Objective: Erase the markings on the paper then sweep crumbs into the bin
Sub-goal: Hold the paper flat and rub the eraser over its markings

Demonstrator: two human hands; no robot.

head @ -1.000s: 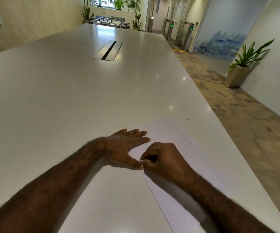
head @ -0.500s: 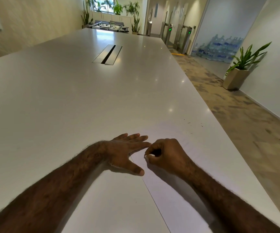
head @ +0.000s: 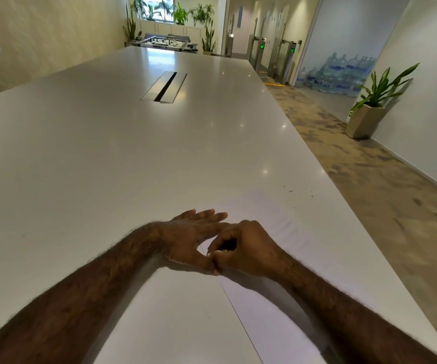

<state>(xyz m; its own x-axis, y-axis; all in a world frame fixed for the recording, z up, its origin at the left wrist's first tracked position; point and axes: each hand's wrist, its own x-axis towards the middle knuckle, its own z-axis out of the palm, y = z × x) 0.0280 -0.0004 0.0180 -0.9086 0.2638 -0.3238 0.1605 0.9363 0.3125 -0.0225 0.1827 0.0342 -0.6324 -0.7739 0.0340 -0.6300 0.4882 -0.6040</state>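
A white sheet of paper [head: 272, 222] lies on the long white table [head: 107, 158] near its right edge. My left hand [head: 193, 237] rests flat on the paper's left edge, fingers straight and thumb spread. My right hand [head: 243, 248] is curled into a fist against the left thumb, its fingertips pinching something small that is mostly hidden; it looks like an eraser pressed to the paper. A few dark eraser crumbs [head: 291, 191] lie on the table beyond the paper. No bin is in view.
A metal cable slot [head: 165, 86] is set into the table's middle. The table's right edge drops to a patterned carpet floor [head: 369, 193]. A potted plant [head: 369, 111] stands by the right wall, with stacked water bottles [head: 341, 74] behind it.
My right hand has slid back along the paper towards me and now touches the left thumb. My left hand has stayed flat on the sheet.
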